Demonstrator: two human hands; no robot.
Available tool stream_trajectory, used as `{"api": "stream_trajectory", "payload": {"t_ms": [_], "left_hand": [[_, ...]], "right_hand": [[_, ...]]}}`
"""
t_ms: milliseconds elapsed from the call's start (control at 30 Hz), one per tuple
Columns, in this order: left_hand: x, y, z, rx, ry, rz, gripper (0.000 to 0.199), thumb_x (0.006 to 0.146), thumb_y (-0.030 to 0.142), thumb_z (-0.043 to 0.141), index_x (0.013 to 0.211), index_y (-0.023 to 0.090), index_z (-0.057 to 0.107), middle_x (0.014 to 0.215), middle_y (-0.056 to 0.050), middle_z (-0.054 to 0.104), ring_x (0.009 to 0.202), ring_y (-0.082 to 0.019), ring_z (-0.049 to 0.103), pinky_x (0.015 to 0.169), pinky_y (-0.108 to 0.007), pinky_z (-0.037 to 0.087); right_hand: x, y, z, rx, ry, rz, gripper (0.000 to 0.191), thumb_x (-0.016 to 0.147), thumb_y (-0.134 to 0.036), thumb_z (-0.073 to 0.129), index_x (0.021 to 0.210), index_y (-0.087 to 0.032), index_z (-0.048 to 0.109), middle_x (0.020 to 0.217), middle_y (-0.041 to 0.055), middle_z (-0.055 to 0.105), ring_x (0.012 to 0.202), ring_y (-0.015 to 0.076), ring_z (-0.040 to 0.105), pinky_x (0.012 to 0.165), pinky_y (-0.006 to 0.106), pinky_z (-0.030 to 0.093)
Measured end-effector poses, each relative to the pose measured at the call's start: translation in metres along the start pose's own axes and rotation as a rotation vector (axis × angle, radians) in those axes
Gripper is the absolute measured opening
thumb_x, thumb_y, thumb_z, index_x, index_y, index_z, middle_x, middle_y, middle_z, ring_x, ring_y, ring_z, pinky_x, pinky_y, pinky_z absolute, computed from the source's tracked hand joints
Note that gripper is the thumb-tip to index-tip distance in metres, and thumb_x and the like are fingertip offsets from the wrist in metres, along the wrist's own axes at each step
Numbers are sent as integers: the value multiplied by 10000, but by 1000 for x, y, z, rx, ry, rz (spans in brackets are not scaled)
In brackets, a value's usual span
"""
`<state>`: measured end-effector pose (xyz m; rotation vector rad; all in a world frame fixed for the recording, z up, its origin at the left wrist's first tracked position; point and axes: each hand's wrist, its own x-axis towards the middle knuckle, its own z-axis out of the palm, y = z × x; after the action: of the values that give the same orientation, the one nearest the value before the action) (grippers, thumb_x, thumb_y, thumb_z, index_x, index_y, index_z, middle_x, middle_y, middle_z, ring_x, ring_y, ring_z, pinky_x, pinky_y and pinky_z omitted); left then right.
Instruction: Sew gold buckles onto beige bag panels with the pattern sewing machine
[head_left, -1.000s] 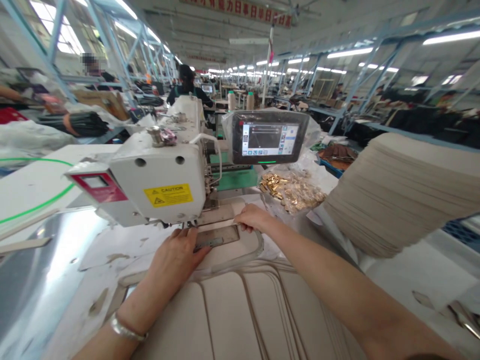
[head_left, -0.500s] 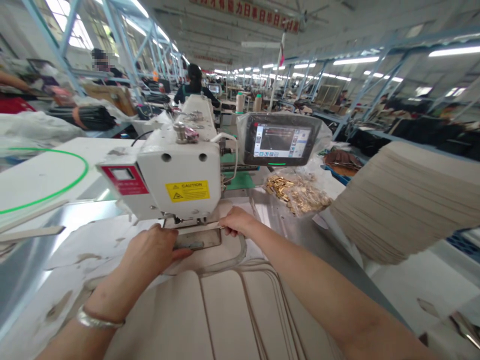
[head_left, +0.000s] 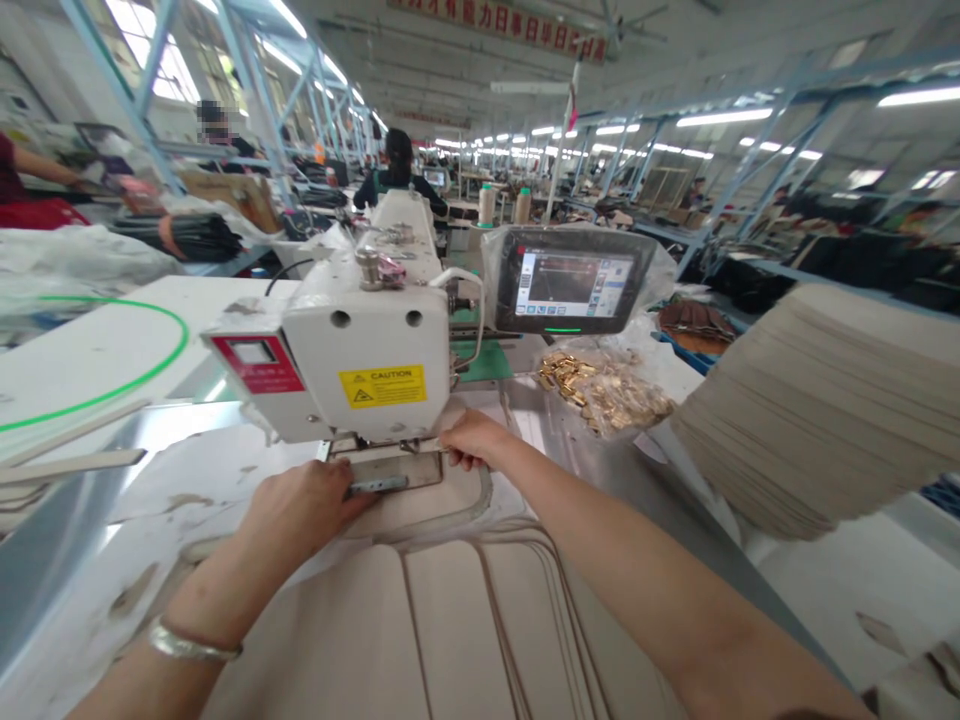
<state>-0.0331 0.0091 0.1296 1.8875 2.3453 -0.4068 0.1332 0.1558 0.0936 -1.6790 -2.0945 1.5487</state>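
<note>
My left hand (head_left: 306,505) is closed at the left of the rectangular metal clamp frame (head_left: 441,470). A slim grey metal bar (head_left: 386,484) sticks out between its thumb and fingers; its other end is hidden. At the frame's right end, my right hand (head_left: 472,440) pinches the tip of a narrow beige strip (head_left: 429,446). This strip runs under the head of the white sewing machine (head_left: 367,330). Beneath the frame lies a beige panel (head_left: 457,500) with rounded corners.
Overlapping beige panels (head_left: 345,620) lie nearest me. Right of the machine are a control screen (head_left: 566,282), a plastic bag of gold-coloured metal pieces (head_left: 600,392) and a tall stack of beige panels (head_left: 817,420). Loose strips (head_left: 82,463) lie on the left. A person (head_left: 397,170) sits beyond the machine.
My left thumb has drawn back slightly left, baring more of the grey bar. My right hand stays at the strip's end. The whole view has shifted a little.
</note>
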Motion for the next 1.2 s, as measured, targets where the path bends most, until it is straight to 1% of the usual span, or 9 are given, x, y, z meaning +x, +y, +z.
{"api": "stream_trajectory", "payload": {"t_ms": [200, 333, 433, 533, 667, 867, 1033, 1133, 1200], "left_hand": [[-2, 21, -2, -44, -10, 102, 416, 937, 407, 363, 1119, 140, 626, 1113, -182, 708, 995, -352, 691, 787, -460, 544], [-1, 28, 7, -37, -30, 160, 458, 950, 418, 323, 1143, 151, 641, 1476, -165, 485, 1048, -322, 680, 889, -449, 530], [-1, 29, 11, -103, -35, 212, 408, 936, 390, 358, 1026, 171, 690, 1551, -124, 392, 1006, -295, 695, 925, -444, 515], [-2, 32, 9, -189, -15, 267, 349, 921, 364, 390, 957, 193, 692, 1442, -121, 536, 1011, -280, 689, 929, -430, 508], [-3, 44, 2, -212, 24, 306, 329, 931, 348, 390, 1058, 190, 650, 1144, -131, 711, 1029, -273, 679, 924, -418, 508], [-4, 63, 1, -203, 31, 410, 306, 952, 300, 362, 981, 190, 646, 1207, -109, 656, 1045, -254, 664, 919, -408, 512], [-7, 69, 0, -251, 25, 472, 283, 937, 290, 374, 922, 192, 639, 1063, -87, 649, 966, -235, 656, 857, -378, 509], [-13, 65, -1, -374, -40, 534, 301, 931, 375, 401, 915, 205, 648, 1007, -69, 650, 913, -213, 641, 835, -346, 493], [-19, 59, -2, -466, -130, 577, 287, 891, 431, 472, 995, 229, 647, 1040, -53, 656, 941, -206, 627, 854, -330, 481]], "right_hand": [[-5, 21, -21, 51, 22, 11, 252, 762, -129, 582, 519, -146, 518, 406, -21, 552, 292, 69, 449, 289, 162, 285], [-9, 32, -34, 85, 27, 22, 269, 793, -136, 577, 531, -146, 518, 412, -20, 554, 294, 73, 454, 308, 168, 308], [-11, 40, -45, 100, 28, 35, 265, 804, -146, 573, 544, -146, 523, 414, -21, 559, 295, 74, 455, 313, 169, 314], [-14, 48, -55, 103, 36, 50, 260, 803, -139, 565, 548, -150, 516, 414, -26, 558, 301, 72, 459, 312, 167, 312], [-20, 58, -69, 134, 52, 58, 243, 790, -112, 569, 556, -146, 517, 423, -25, 563, 300, 71, 454, 306, 167, 303], [-25, 64, -78, 166, 45, 59, 207, 821, -118, 559, 618, -145, 528, 421, -27, 572, 289, 63, 431, 320, 151, 304], [-26, 62, -77, 164, 56, 35, 227, 842, -109, 551, 622, -146, 505, 420, -33, 570, 290, 48, 426, 360, 132, 347], [-27, 61, -77, 146, 55, 51, 221, 850, -111, 544, 636, -150, 507, 421, -40, 567, 291, 53, 436, 358, 135, 352], [-29, 62, -76, 139, 51, 65, 210, 847, -112, 547, 644, -152, 511, 422, -42, 566, 295, 59, 449, 347, 138, 343]]}}
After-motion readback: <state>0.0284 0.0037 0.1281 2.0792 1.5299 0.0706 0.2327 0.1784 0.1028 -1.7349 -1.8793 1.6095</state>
